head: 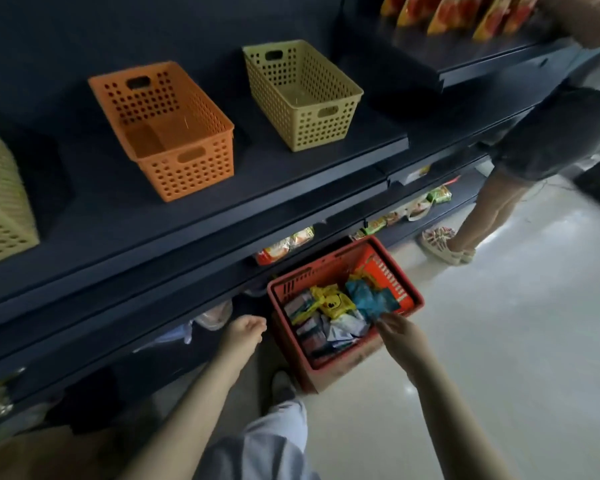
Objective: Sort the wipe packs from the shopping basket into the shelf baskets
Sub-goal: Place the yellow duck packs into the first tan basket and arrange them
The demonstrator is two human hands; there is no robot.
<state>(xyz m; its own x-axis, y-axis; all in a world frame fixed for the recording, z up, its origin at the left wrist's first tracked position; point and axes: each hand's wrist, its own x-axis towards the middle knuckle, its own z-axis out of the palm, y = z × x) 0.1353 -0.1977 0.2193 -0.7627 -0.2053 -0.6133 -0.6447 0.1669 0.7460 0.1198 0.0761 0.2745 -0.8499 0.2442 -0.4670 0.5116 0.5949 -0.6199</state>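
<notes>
A dark shelving unit [222,209] fills most of the view above a pale, glossy floor [499,341]. At the right, a second person [534,150] in dark shorts and sandals stands facing the shelves, beneath a row of orange-and-yellow snack bags [447,12].

Three perforated plastic baskets sit well apart on one shelf. A pale yellow basket [0,209] is cut off at the left edge, an orange basket [187,168] stands in the middle and a tan basket [312,123] is to its right. The two fully in view hold nothing.

A red shopping basket [326,271] rests on the floor against the foot of the shelving. The wipe packs [329,317] lie jumbled inside it, among them a yellow pack [333,301] and a blue pack [368,299].

The left hand [245,329] hovers just beside the basket's left rim, fingers loosely curled and holding nothing. The right hand [397,329] reaches over the near right rim with its fingertips at the packs. Motion blur hides whether it grips one.
</notes>
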